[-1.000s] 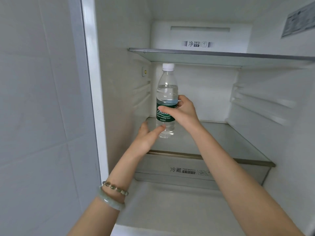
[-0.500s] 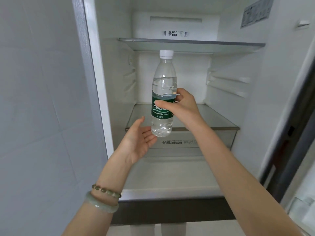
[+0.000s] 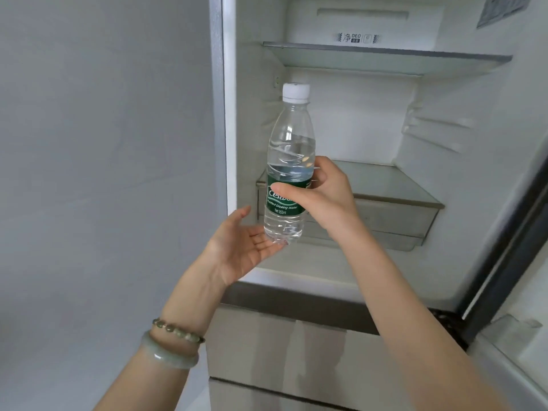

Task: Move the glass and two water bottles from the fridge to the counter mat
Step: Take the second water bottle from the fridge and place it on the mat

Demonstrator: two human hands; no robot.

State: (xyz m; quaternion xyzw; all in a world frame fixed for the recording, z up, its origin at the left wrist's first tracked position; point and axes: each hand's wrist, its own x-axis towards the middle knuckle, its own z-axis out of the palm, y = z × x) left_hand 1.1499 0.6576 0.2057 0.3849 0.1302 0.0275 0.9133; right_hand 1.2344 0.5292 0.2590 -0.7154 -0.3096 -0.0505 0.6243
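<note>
A clear water bottle point(image 3: 289, 161) with a white cap and a green label is held upright in front of the open fridge point(image 3: 382, 185). My right hand point(image 3: 323, 197) grips it around the label. My left hand point(image 3: 240, 247) is open, palm up, just under the bottle's base, its fingertips touching or nearly touching it. No glass, second bottle or counter mat shows in this view. The fridge shelves I can see hold nothing.
A plain grey wall point(image 3: 103, 173) fills the left side. The fridge's left frame edge point(image 3: 224, 114) runs vertically beside the bottle. The open fridge door point(image 3: 516, 256) stands at the right. Closed drawers point(image 3: 284, 351) sit below the fridge compartment.
My right hand has drawn the bottle out of the fridge toward me. My left hand turned palm up and came under the bottle's base. The view pulled back from the fridge.
</note>
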